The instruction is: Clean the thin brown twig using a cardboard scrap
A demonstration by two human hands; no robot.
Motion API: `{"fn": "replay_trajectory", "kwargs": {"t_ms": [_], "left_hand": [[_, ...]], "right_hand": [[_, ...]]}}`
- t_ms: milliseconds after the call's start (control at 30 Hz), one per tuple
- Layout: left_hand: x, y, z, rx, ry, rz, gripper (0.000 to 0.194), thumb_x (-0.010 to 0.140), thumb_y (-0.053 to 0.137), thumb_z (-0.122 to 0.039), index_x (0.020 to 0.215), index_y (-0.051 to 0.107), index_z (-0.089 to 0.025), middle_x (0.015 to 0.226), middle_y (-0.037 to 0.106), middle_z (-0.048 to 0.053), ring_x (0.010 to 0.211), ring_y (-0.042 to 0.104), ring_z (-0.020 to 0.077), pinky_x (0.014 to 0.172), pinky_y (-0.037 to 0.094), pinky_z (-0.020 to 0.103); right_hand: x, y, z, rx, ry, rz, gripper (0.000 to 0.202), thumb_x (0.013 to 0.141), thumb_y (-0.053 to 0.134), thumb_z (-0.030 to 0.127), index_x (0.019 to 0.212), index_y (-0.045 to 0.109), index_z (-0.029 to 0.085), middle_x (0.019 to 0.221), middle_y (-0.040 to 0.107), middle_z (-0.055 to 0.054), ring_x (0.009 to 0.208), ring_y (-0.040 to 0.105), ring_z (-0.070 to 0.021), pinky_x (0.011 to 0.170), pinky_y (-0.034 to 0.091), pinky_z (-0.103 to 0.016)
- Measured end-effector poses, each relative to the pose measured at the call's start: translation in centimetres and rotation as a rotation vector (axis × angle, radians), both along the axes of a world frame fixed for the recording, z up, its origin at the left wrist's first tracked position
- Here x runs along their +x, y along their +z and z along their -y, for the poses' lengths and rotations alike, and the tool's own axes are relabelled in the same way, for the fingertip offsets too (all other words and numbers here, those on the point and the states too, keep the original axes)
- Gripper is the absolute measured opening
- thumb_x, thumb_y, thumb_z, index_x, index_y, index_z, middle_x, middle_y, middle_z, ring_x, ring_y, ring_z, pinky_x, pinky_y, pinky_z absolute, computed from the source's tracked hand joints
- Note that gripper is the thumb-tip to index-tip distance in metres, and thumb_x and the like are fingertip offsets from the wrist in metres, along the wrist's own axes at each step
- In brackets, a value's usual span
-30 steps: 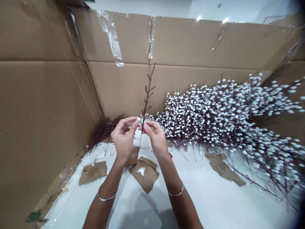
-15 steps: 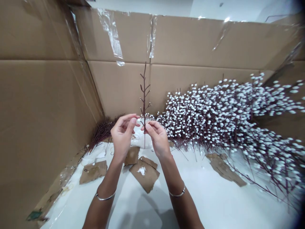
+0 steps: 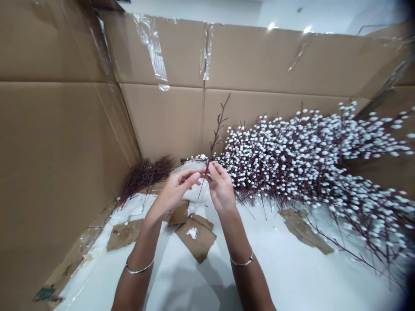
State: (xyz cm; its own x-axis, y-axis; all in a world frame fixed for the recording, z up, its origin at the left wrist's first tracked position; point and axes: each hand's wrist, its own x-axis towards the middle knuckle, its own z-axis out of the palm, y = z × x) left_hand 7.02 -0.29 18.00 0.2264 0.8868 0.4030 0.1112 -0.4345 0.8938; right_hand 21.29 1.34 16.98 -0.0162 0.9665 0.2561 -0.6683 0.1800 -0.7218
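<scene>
My right hand (image 3: 221, 186) pinches the lower part of a bare brown artificial twig (image 3: 216, 137) between thumb and fingers. The twig leans to the right, its short side shoots pointing up and its thin stem end hanging below the hand. My left hand (image 3: 177, 186) is at the twig's left side, thumb and fingers brought together close to the stem. What lies between those fingertips, if anything, is too small to make out. Right of my hands lies a big heap of brown twigs tipped with white berries (image 3: 275, 151).
A pile of bare brown twigs (image 3: 147, 175) lies at the back left. Torn cardboard pieces (image 3: 197, 239) rest on the white table (image 3: 292, 276), with a clear plastic bag (image 3: 194, 190) behind my hands. Tall cardboard walls (image 3: 162, 116) stand at the left and back.
The twig has gone from upright to leaning right. My left hand has moved right, to the stem, and its fingers are now close to those of my right hand.
</scene>
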Motion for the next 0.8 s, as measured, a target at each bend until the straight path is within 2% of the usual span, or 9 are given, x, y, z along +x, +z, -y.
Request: {"fn": "replay_trajectory", "kwargs": {"t_ms": [133, 233, 333, 400, 467, 600, 800], "left_hand": [[0.4, 0.3, 0.4, 0.005, -0.022, -0.06, 0.021, 0.087, 0.065, -0.039, 0.096, 0.078, -0.024, 0.09, 0.076, 0.006, 0.078, 0.067, 0.0182, 0.067, 0.051, 0.027], [0.7, 0.2, 0.4, 0.021, 0.003, -0.049, 0.019, 0.085, 0.068, -0.037, 0.081, 0.077, -0.022, 0.077, 0.074, 0.006, 0.069, 0.066, 0.0179, 0.062, 0.051, 0.028], [0.9, 0.0, 0.3, 0.028, 0.051, 0.003, 0.021, 0.082, 0.07, -0.038, 0.074, 0.076, -0.02, 0.069, 0.072, 0.006, 0.064, 0.065, 0.0179, 0.059, 0.051, 0.028], [1.0, -0.1, 0.3, 0.032, 0.096, 0.043, 0.019, 0.08, 0.072, -0.037, 0.075, 0.076, -0.019, 0.069, 0.073, 0.005, 0.063, 0.065, 0.0175, 0.059, 0.051, 0.028], [1.1, -0.1, 0.3, 0.041, 0.147, 0.056, 0.017, 0.078, 0.074, -0.035, 0.074, 0.076, -0.019, 0.068, 0.073, 0.005, 0.062, 0.065, 0.0169, 0.057, 0.05, 0.027], [1.4, -0.2, 0.3, 0.051, 0.186, 0.004, 0.015, 0.079, 0.073, -0.032, 0.071, 0.075, -0.02, 0.066, 0.072, 0.004, 0.06, 0.064, 0.0165, 0.056, 0.047, 0.026], [1.7, -0.5, 0.2, 0.03, 0.153, -0.079, 0.015, 0.082, 0.07, -0.034, 0.074, 0.075, -0.021, 0.071, 0.073, 0.003, 0.067, 0.065, 0.0173, 0.062, 0.045, 0.028]], "right_hand": [[0.3, 0.0, 0.1, -0.001, 0.046, -0.005, 0.017, 0.074, 0.077, 0.031, 0.084, 0.068, 0.021, 0.078, 0.068, 0.001, 0.066, 0.058, -0.0115, 0.056, 0.046, -0.023], [0.2, 0.1, 0.2, -0.015, 0.092, 0.019, 0.017, 0.075, 0.075, 0.032, 0.087, 0.067, 0.022, 0.079, 0.069, 0.001, 0.06, 0.056, -0.0112, 0.048, 0.042, -0.023], [0.0, 0.2, 0.4, 0.004, 0.072, 0.074, 0.019, 0.078, 0.071, 0.031, 0.095, 0.068, 0.023, 0.092, 0.073, -0.003, 0.077, 0.065, -0.0163, 0.057, 0.048, -0.026], [-0.1, 0.4, 0.6, 0.034, 0.025, 0.084, 0.021, 0.078, 0.069, 0.029, 0.098, 0.068, 0.023, 0.104, 0.073, -0.004, 0.098, 0.067, -0.0201, 0.073, 0.052, -0.029], [-0.2, 0.5, 0.8, 0.065, -0.003, 0.091, 0.022, 0.078, 0.067, 0.026, 0.099, 0.068, 0.023, 0.11, 0.072, -0.004, 0.11, 0.064, -0.0214, 0.087, 0.051, -0.033], [-0.3, 0.7, 1.2, 0.122, -0.019, 0.142, 0.019, 0.081, 0.065, 0.028, 0.099, 0.069, 0.023, 0.11, 0.072, -0.004, 0.108, 0.064, -0.0204, 0.096, 0.048, -0.035], [0.1, 0.6, 0.7, 0.075, -0.063, 0.057, 0.011, 0.081, 0.07, 0.028, 0.09, 0.07, 0.022, 0.094, 0.07, -0.001, 0.095, 0.064, -0.0154, 0.089, 0.048, -0.029]]}}
